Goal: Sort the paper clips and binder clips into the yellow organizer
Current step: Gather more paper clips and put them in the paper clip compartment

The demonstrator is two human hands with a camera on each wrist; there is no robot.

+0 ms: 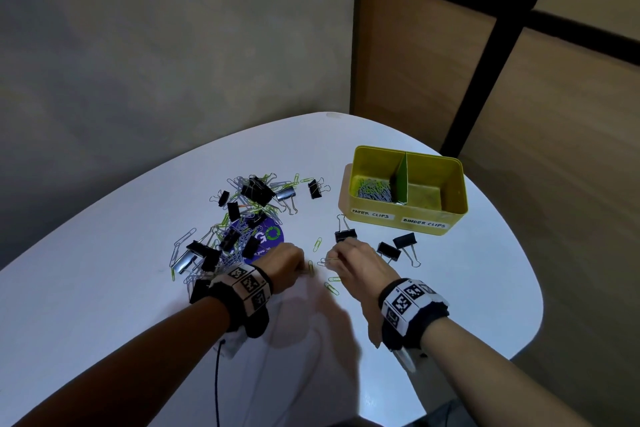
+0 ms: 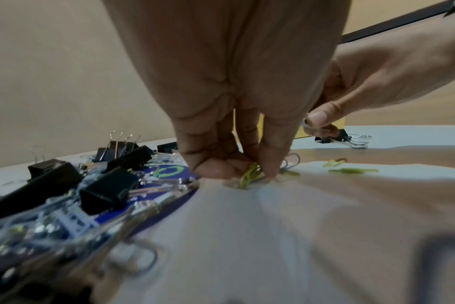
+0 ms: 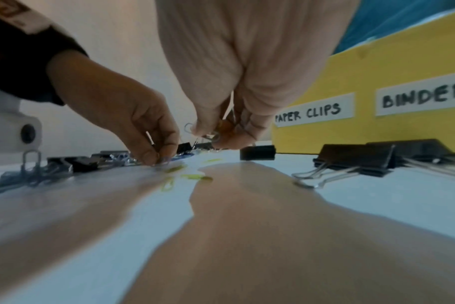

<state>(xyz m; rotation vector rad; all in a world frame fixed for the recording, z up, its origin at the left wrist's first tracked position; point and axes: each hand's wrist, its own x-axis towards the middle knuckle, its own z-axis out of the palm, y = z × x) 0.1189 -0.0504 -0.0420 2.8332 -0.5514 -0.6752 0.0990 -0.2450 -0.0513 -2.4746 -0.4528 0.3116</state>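
Both forearms bare. Each wrist: black strap [image 1: 408, 317] bearing white band of black square markers [image 1: 250, 284]. Thin black cable [image 1: 217, 385] hangs below left wrist.

White labels on the yellow organizer [image 1: 398, 215] front read "PAPER CLIPS" and "BINDER CLIPS" — purple sticker [image 1: 268, 239] showed "GO", smaller print unreadable

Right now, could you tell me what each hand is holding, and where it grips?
Left hand pinches green paper clips at their upper ends. Right hand pinches silver paper clips in its fingertips; where exactly cannot be told.
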